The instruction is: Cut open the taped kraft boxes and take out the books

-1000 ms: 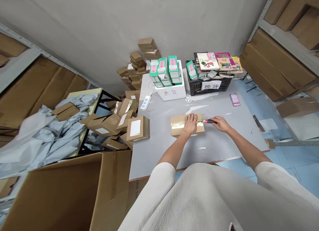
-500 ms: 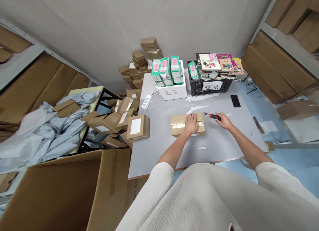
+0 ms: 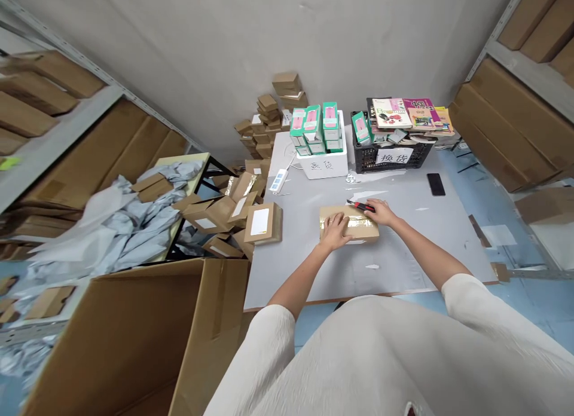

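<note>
A brown cardboard box [image 3: 359, 231] with shiny tape along its top lies on the grey table [image 3: 287, 272] in front of me. My left hand [image 3: 334, 231] rests on the box's left part, its fingers spread. Closed round a red and black utility knife [image 3: 361, 205], my right hand [image 3: 381, 213] is at the box's right back edge. The knife's blade points left, above the back of the box.
Behind stand a white bin [image 3: 323, 165] of green boxes and a black crate [image 3: 365, 159] with books. A phone [image 3: 436, 184] lies at the right, a power strip [image 3: 278, 181] and a labelled box [image 3: 263, 223] at the left. A large open carton [image 3: 224, 320] stands at the lower left.
My left hand has slid to the left part of the box, fingers more spread. The knife in my right hand has moved left, over the box. The view has shifted left.
</note>
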`<state>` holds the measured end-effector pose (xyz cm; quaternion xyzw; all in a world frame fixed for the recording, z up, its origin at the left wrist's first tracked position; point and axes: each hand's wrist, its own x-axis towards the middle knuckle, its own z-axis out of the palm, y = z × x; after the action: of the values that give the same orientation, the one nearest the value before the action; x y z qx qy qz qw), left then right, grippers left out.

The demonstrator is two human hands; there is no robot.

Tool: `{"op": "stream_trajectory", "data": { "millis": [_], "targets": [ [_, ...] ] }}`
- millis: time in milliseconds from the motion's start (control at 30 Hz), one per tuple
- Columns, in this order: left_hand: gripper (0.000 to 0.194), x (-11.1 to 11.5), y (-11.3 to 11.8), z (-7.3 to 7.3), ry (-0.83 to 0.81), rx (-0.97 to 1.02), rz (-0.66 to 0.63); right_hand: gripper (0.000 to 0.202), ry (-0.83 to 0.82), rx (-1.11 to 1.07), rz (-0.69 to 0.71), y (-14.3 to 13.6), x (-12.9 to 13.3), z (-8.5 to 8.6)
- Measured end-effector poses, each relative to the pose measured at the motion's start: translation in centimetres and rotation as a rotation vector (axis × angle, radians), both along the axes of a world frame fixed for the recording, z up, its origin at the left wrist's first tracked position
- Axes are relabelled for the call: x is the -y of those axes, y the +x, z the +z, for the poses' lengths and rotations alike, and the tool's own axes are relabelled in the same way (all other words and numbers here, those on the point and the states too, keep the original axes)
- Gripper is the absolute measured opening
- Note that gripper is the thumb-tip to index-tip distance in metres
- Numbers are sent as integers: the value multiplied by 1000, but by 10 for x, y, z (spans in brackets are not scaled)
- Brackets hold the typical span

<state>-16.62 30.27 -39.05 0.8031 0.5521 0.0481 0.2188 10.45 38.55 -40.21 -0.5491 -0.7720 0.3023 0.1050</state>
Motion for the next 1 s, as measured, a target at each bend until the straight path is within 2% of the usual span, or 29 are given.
{"op": "stream_trajectory", "data": {
  "millis": [100, 200, 467, 633, 800, 900, 1000],
  "targets": [
    [70, 2, -2, 2, 9, -7, -22, 45, -43, 61, 28, -14, 0, 0],
    [66, 1, 0, 6, -5, -32, -52, 45, -48, 76, 23, -14, 2, -1],
    [62, -14, -7, 17, -77, -142, 67, 39, -55, 52, -52, 2, 6, 1],
    [50, -26, -21, 21, -143, -156, 87, 35, -78, 56, -75, 8, 16, 10],
    [36, -35, -32, 23, -160, -133, 110, 32, -130, 76, -121, 0, 33, 17],
    [33, -39, -31, 25, -176, -104, 112, 29, -170, 52, -120, -6, 39, 19],
    [32, -39, -20, 26, -139, -109, 158, 28, -185, 10, -158, -10, 38, 19]
  ]
}}
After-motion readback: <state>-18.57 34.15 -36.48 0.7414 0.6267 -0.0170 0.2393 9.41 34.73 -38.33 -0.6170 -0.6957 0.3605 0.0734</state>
